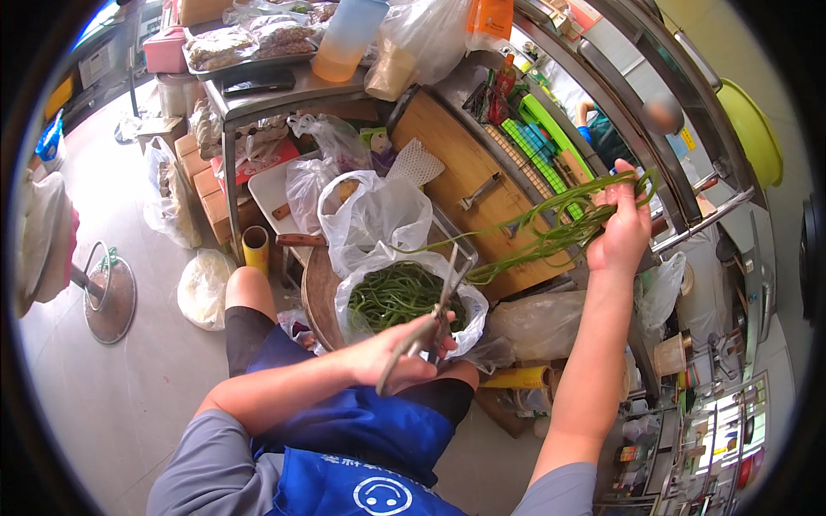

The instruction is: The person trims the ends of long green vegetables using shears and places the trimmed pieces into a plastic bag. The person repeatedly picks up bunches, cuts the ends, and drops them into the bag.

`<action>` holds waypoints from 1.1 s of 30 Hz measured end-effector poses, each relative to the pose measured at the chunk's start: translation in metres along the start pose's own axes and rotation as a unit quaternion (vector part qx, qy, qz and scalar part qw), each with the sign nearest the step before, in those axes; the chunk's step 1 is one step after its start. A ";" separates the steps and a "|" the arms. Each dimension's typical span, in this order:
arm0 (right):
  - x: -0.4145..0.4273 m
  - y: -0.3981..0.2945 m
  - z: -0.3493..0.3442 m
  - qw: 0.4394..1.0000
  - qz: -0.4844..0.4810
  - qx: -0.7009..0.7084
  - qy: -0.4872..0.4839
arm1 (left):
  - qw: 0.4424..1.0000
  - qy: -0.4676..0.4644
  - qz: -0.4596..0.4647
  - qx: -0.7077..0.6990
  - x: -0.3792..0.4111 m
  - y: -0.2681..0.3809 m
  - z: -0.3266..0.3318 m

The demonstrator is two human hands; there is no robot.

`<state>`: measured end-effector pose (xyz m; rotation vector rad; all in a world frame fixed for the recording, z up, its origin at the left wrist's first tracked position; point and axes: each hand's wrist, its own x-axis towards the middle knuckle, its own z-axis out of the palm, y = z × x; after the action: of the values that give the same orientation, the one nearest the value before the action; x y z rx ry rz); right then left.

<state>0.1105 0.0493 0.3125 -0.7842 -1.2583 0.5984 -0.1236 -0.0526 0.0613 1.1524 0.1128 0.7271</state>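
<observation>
My left hand grips a pair of metal scissors by the handles, with the blades pointing up and slightly apart. Raised to the right, my right hand holds a bundle of long, thin green strands, which look like seaweed or vegetable strips. The bundle trails down leftward to a white plastic bag, where more cut-looking green strands lie in a tangled heap. Scissor blades overlap the bag's right part in view; whether they touch any strand I cannot tell. Beneath the bag is a round wooden board.
A wooden board bearing a brush-like tool lies beyond the bag. Behind stands a metal table with packed trays and a tumbler. A knife handle juts out left of the bag. A person is at upper right.
</observation>
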 end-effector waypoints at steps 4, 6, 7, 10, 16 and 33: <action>0.002 -0.014 0.004 1.000 -0.008 0.010 -0.017 | 0.991 0.010 -0.094 -0.096 0.002 -0.010 -0.018; 0.000 -0.013 0.006 1.000 -0.001 0.017 -0.001 | 0.986 0.026 -0.110 -0.124 0.013 -0.023 -0.022; -0.001 -0.013 0.005 1.000 0.004 0.013 0.014 | 0.983 0.031 -0.115 -0.140 0.023 -0.030 -0.027; -0.006 -0.010 0.000 0.999 0.017 0.017 0.035 | 0.992 0.090 -0.076 -0.047 0.053 -0.034 -0.037; -0.022 0.030 -0.018 0.992 0.068 0.091 0.062 | 0.936 0.188 0.104 0.280 0.066 0.007 -0.068; -0.107 0.139 -0.007 0.988 0.143 0.033 0.043 | 0.887 0.106 0.088 0.440 0.069 0.030 -0.043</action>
<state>0.0966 0.0499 0.1378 -0.9337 -1.0483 0.8246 -0.1032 0.0278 0.0879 1.9627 0.5746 1.0030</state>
